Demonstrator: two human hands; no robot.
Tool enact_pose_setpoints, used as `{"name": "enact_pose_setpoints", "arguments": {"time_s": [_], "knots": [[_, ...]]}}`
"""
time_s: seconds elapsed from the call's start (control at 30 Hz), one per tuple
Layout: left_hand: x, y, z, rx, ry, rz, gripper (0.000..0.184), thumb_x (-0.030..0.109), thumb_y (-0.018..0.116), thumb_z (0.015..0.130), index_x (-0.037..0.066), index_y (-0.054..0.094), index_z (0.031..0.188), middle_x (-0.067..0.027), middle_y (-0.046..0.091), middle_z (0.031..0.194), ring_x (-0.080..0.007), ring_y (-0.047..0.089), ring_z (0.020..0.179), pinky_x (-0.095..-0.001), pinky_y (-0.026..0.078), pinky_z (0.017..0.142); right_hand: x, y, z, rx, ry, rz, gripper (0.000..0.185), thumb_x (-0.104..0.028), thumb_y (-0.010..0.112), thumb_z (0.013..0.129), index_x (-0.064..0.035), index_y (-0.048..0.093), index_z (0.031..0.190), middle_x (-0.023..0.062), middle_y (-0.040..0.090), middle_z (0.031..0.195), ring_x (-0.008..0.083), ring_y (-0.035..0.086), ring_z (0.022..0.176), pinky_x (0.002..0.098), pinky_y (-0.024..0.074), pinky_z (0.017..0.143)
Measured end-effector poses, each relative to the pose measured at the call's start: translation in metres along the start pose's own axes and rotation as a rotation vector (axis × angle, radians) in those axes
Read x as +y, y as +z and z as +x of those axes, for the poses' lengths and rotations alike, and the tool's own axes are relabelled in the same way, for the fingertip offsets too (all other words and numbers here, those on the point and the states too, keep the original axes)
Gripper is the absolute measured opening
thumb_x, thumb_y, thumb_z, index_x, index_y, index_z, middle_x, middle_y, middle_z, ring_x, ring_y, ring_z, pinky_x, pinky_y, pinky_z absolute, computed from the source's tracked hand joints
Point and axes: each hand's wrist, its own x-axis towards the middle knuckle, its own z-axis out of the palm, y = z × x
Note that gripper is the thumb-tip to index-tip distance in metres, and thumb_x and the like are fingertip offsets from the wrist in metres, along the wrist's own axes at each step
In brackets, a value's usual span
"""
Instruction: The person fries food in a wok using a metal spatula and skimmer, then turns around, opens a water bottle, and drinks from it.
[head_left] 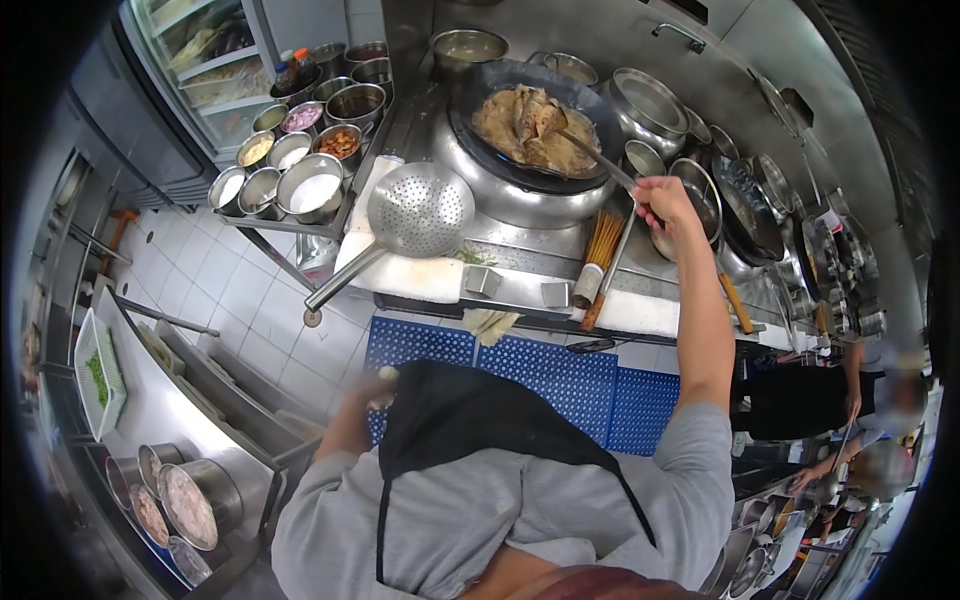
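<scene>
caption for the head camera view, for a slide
Head view: the right hand works a long-handled utensil in a wok of browned food, beside a perforated strainer.

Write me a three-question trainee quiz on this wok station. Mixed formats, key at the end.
1. Multiple choice: What does the person's right hand hold, reaching into the large dark wok?
A) a bundled bamboo brush
B) a long-handled metal utensil
C) a clear glass bottle

2. True or false: The round, perforated steel strainer lies with its handle sticking out past the edge of the steel worktop.

3. Fill in the colour: The dotted floor mats are ____.

Key: 1 B; 2 true; 3 blue.
</scene>
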Motion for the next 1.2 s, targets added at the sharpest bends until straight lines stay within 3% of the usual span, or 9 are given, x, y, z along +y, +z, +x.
{"name": "enact_pose_setpoints", "arguments": {"time_s": [0.27, 0.3, 0.43, 0.53, 0.57, 0.7, 0.93, 1.03, 1.2], "knots": [[-0.019, 0.014, 0.019, 0.016, 0.006, 0.112, 0.059, 0.043, 0.077, 0.069, -0.002, 0.070, 0.107, -0.0216, 0.071, 0.102, -0.0328, 0.072, 0.093, -0.0428, 0.058, 0.078, -0.082, 0.031, 0.013, -0.011, -0.118, -0.251, 0.027, -0.009, 0.069, 0.086, -0.0043, 0.066, 0.113, 0.0045, 0.060, 0.067, 0.0089, 0.053, 0.050, 0.0252, 0.0392, 0.040], [-0.030, 0.022, 0.030, 0.030, 0.002, 0.124, 0.060, 0.043, 0.077, 0.069, -0.001, 0.069, 0.108, -0.0217, 0.071, 0.104, -0.0328, 0.071, 0.095, -0.0425, 0.058, 0.079, -0.094, 0.036, 0.004, 0.018, -0.188, -0.446, 0.030, -0.009, 0.067, 0.083, -0.0062, 0.068, 0.113, 0.0127, 0.067, 0.076, 0.0194, 0.065, 0.059, 0.0335, 0.0502, 0.048], [-0.047, 0.026, 0.019, -0.074, -0.088, 0.059, 0.065, 0.049, 0.074, 0.070, 0.000, 0.068, 0.113, -0.0218, 0.069, 0.111, -0.0334, 0.069, 0.102, -0.0436, 0.056, 0.084, -0.093, 0.059, -0.010, 0.361, -0.825, -0.957, 0.030, -0.006, 0.062, 0.075, -0.0039, 0.071, 0.104, 0.0261, 0.069, 0.089, 0.0428, 0.068, 0.085, 0.0479, 0.0561, 0.075], [-0.067, 0.032, 0.013, -0.060, 0.033, 0.145, 0.068, 0.055, 0.072, 0.070, 0.001, 0.069, 0.112, -0.0212, 0.070, 0.109, -0.0333, 0.069, 0.101, -0.0432, 0.056, 0.084, -0.097, 0.069, -0.043, 0.347, -0.858, -1.146, 0.022, -0.004, 0.062, 0.074, 0.0000, 0.069, 0.095, 0.0246, 0.069, 0.086, 0.0409, 0.069, 0.082, 0.0471, 0.0566, 0.073], [-0.076, 0.035, 0.014, -0.048, 0.041, 0.146, 0.068, 0.056, 0.072, 0.070, 0.001, 0.070, 0.111, -0.0212, 0.070, 0.109, -0.0332, 0.070, 0.100, -0.0430, 0.056, 0.083, -0.099, 0.070, -0.054, 0.319, -0.839, -1.186, 0.019, -0.002, 0.062, 0.073, 0.0015, 0.066, 0.091, 0.0242, 0.069, 0.084, 0.0409, 0.069, 0.081, 0.0480, 0.0564, 0.072], [-0.089, 0.035, 0.008, -0.035, -0.071, 0.020, 0.067, 0.058, 0.072, 0.070, 0.001, 0.072, 0.105, -0.0210, 0.072, 0.102, -0.0325, 0.071, 0.096, -0.0415, 0.057, 0.082, -0.089, 0.068, -0.081, 0.292, -0.738, -1.305, 0.042, -0.015, 0.064, 0.087, -0.0133, 0.061, 0.128, 0.0196, 0.070, 0.083, 0.0383, 0.069, 0.078, 0.0502, 0.0544, 0.069], [-0.071, 0.019, 0.004, -0.035, -0.080, 0.109, 0.064, 0.058, 0.072, 0.070, 0.002, 0.073, 0.100, -0.0197, 0.073, 0.098, -0.0312, 0.072, 0.090, -0.0424, 0.057, 0.076, -0.081, 0.060, -0.110, 0.400, -0.688, -1.108, 0.029, -0.008, 0.061, 0.081, -0.0087, 0.067, 0.109, 0.0220, 0.069, 0.085, 0.0391, 0.069, 0.080, 0.0490, 0.0550, 0.069], [-0.055, 0.015, 0.009, -0.011, -0.012, 0.039, 0.045, 0.033, 0.077, 0.065, -0.003, 0.073, 0.091, -0.0193, 0.073, 0.087, -0.0308, 0.072, 0.079, -0.0443, 0.058, 0.067, -0.070, 0.065, -0.075, 0.387, -0.644, -0.929, 0.032, -0.017, 0.065, 0.085, -0.0090, 0.068, 0.116, 0.0195, 0.071, 0.094, 0.0367, 0.069, 0.091, 0.0473, 0.0535, 0.082], [-0.048, 0.011, 0.047, 0.023, 0.144, 0.144, 0.057, 0.050, 0.074, 0.070, 0.000, 0.072, 0.097, -0.0210, 0.072, 0.097, -0.0318, 0.073, 0.082, -0.0433, 0.058, 0.069, -0.047, 0.050, -0.043, 0.187, -0.360, -0.648, 0.041, -0.025, 0.072, 0.080, -0.0115, 0.070, 0.119, 0.0160, 0.071, 0.108, 0.0341, 0.066, 0.104, 0.0410, 0.0510, 0.093]]}}
